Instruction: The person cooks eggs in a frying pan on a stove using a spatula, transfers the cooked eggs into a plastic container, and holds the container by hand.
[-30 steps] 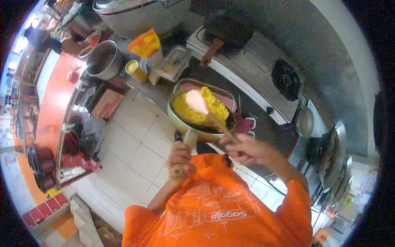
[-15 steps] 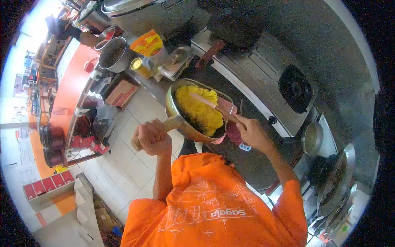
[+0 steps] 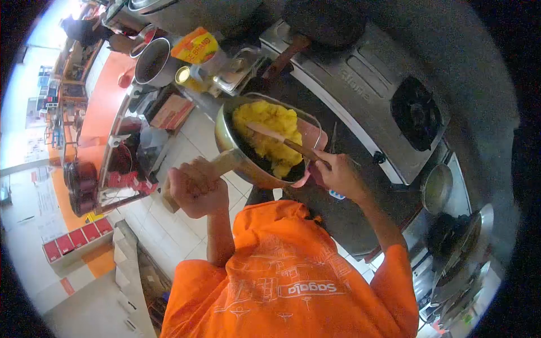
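My left hand is closed around the thick, pale wooden handle of a pan. The pan is tilted, its open side facing right, over a clear-rimmed container with a pinkish look. A soft yellow mass, resembling scrambled egg or mash, lies in the pan. With my right hand I grip a wooden spatula, whose flat blade rests against the yellow food. The pan hides much of the container.
A silver gas stove stands on the right, bearing a dark pan. Behind are a yellow-red packet, a tin and a metal pot. More pans are at the lower right.
The pan and my left hand have shifted slightly left. The spatula blade has moved left and up across the yellow food. The view has also shifted slightly.
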Motion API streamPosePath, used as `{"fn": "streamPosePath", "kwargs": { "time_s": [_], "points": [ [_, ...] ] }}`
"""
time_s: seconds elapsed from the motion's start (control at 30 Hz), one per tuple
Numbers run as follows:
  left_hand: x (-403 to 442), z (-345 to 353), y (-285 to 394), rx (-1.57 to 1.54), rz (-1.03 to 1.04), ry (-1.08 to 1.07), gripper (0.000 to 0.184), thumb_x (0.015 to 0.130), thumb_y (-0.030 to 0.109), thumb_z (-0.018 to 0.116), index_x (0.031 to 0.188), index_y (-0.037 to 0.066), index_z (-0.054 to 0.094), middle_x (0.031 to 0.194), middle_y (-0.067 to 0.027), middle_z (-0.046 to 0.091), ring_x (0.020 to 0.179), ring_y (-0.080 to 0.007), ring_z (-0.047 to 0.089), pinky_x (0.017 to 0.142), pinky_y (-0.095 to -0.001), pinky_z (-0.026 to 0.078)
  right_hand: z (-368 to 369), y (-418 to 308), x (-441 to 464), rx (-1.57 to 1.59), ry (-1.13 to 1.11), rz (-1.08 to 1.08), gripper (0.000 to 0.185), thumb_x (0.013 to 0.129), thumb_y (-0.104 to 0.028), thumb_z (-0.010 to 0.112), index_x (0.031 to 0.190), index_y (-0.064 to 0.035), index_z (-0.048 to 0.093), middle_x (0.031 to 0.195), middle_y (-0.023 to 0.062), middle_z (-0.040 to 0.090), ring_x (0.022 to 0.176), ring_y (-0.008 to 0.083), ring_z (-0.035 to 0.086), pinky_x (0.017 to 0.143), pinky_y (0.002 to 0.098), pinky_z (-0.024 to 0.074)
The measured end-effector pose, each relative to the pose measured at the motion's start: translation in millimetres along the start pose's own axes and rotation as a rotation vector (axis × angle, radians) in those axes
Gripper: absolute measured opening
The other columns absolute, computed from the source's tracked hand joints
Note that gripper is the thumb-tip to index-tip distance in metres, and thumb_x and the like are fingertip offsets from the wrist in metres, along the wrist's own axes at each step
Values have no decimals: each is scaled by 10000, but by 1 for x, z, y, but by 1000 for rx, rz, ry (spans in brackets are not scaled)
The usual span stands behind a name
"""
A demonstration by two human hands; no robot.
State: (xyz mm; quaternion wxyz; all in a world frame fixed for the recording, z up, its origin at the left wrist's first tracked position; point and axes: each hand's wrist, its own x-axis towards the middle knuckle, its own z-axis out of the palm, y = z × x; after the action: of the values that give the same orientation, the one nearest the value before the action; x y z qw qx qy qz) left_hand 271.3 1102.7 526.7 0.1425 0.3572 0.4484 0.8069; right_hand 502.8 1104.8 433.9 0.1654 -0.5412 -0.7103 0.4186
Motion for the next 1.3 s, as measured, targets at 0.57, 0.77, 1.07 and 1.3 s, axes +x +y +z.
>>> {"fn": "streamPosePath", "kwargs": {
  "time_s": [0.57,0.77,1.07,1.3],
  "points": [
    [3,-2,17,-207,-165,16,295,871,214,433,602,147,331,466,20,257,351,-89,227,340,-234,222,-18,30,30,-156,-61,110,290,817,-131,520,1087,-41,577,813,242,593,753,370,598,636,404,468],
    [5,3,22,-216,-154,108,296,874,222,438,607,145,335,462,30,241,354,-78,228,337,-218,250,-30,-5,1,-39,-119,42,276,823,-118,508,1066,-12,581,799,231,605,717,341,619,631,374,475],
    [6,4,29,-250,-115,63,316,881,218,338,585,135,265,445,6,210,342,-85,194,342,-229,232,-29,-7,-7,-67,-156,117,291,827,-149,506,1069,-3,576,801,230,605,714,336,623,622,379,482],
    [7,9,27,-192,-53,28,291,857,207,338,583,129,278,442,3,220,341,-84,185,340,-217,220,-28,0,2,-83,-226,187,296,833,-159,506,1077,-7,575,840,232,607,777,320,622,664,372,478]
  ]
}}
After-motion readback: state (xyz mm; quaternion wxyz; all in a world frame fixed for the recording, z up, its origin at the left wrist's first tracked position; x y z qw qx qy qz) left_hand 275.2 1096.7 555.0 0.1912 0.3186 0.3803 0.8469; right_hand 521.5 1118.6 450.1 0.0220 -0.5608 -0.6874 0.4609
